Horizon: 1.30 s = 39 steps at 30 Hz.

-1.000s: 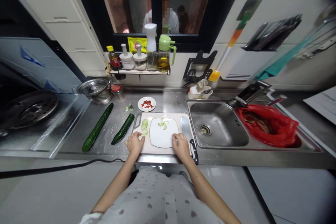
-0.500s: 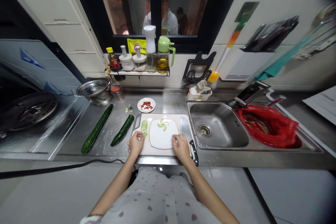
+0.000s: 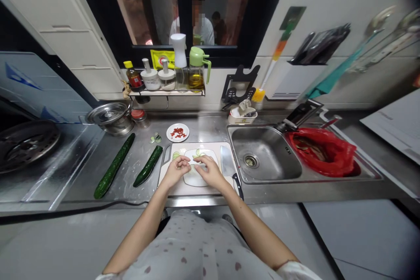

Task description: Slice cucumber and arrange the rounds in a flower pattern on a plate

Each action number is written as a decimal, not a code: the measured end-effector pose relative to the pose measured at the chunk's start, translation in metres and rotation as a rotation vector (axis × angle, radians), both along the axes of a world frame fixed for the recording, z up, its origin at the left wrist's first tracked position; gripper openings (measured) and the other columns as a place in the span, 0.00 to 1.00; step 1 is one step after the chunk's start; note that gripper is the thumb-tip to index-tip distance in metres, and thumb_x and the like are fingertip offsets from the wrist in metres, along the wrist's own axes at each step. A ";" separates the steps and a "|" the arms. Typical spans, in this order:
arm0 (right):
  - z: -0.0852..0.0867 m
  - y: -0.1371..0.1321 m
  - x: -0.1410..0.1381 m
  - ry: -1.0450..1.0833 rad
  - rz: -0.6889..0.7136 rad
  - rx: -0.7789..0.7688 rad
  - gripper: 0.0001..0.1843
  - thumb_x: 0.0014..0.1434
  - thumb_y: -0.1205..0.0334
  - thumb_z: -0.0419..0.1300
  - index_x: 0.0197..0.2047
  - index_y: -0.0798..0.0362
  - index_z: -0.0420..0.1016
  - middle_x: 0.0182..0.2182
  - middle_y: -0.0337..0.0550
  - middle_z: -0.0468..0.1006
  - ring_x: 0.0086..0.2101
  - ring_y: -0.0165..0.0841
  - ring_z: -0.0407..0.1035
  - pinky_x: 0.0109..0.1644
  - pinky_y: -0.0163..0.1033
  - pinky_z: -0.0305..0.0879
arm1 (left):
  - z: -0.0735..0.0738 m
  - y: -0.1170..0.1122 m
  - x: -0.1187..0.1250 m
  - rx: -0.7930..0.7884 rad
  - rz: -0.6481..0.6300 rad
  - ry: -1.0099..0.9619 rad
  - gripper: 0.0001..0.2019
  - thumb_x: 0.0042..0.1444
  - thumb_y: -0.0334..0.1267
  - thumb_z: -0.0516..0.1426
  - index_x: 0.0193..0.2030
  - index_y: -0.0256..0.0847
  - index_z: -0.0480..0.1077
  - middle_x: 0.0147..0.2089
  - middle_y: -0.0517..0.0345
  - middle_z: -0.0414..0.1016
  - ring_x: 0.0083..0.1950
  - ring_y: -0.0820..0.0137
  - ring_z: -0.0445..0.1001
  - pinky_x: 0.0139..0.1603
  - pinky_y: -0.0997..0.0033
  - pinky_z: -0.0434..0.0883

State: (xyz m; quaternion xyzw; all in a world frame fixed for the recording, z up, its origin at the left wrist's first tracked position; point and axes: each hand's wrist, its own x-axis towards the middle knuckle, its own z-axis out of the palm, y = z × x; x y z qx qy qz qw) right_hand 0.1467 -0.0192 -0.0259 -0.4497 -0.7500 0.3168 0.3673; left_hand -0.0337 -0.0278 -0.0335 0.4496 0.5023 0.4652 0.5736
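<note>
My left hand point(image 3: 175, 170) and my right hand point(image 3: 210, 171) meet over a white plate point(image 3: 194, 180) on a white cutting board point(image 3: 179, 189). The left hand's fingers are curled around pale cucumber slices. The right hand's fingertips pinch at the same spot; what they hold is too small to make out. A few cucumber slices point(image 3: 198, 153) lie at the plate's far edge, and one slice point(image 3: 176, 155) lies on the board to the left. A cleaver point(image 3: 226, 164) rests on the board's right side, its black handle toward me.
Two whole cucumbers point(image 3: 113, 166) point(image 3: 148, 166) lie on the steel counter to the left. A small dish of red chilli point(image 3: 177, 132) sits behind the board, a lidded pot point(image 3: 110, 116) at far left. The sink point(image 3: 262, 157) and a red bag point(image 3: 323, 151) are to the right.
Both hands left the plate's near corners and came together over its middle. The stack of slices left of the plate has shrunk to one visible slice. The view shifted a little rightward.
</note>
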 end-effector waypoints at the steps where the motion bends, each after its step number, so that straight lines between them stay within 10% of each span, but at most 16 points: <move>1: 0.002 0.001 -0.001 0.002 0.021 -0.002 0.09 0.60 0.62 0.58 0.43 0.49 0.76 0.40 0.43 0.77 0.45 0.36 0.67 0.51 0.44 0.61 | 0.003 0.000 0.002 0.010 -0.023 0.004 0.16 0.41 0.37 0.65 0.38 0.39 0.70 0.28 0.64 0.71 0.31 0.76 0.69 0.36 0.76 0.64; 20: -0.013 0.006 0.017 0.144 -0.057 -0.218 0.08 0.57 0.60 0.56 0.34 0.53 0.75 0.30 0.39 0.77 0.32 0.31 0.68 0.38 0.35 0.63 | -0.005 -0.005 0.033 -0.277 0.060 -0.051 0.29 0.46 0.57 0.62 0.47 0.36 0.70 0.27 0.56 0.77 0.21 0.78 0.62 0.24 0.77 0.53; 25: -0.010 0.001 0.024 0.089 -0.028 -0.176 0.08 0.58 0.61 0.57 0.35 0.52 0.77 0.33 0.40 0.79 0.35 0.32 0.70 0.41 0.36 0.63 | -0.012 -0.003 0.039 -0.346 0.008 -0.080 0.31 0.44 0.53 0.63 0.53 0.38 0.69 0.34 0.54 0.79 0.22 0.80 0.62 0.21 0.78 0.46; 39: -0.021 -0.005 0.034 0.047 -0.053 -0.186 0.08 0.58 0.62 0.57 0.35 0.53 0.77 0.32 0.41 0.79 0.33 0.31 0.69 0.40 0.36 0.64 | -0.010 0.000 0.045 -0.267 0.056 -0.131 0.30 0.34 0.38 0.68 0.49 0.38 0.70 0.26 0.62 0.74 0.28 0.75 0.69 0.32 0.75 0.63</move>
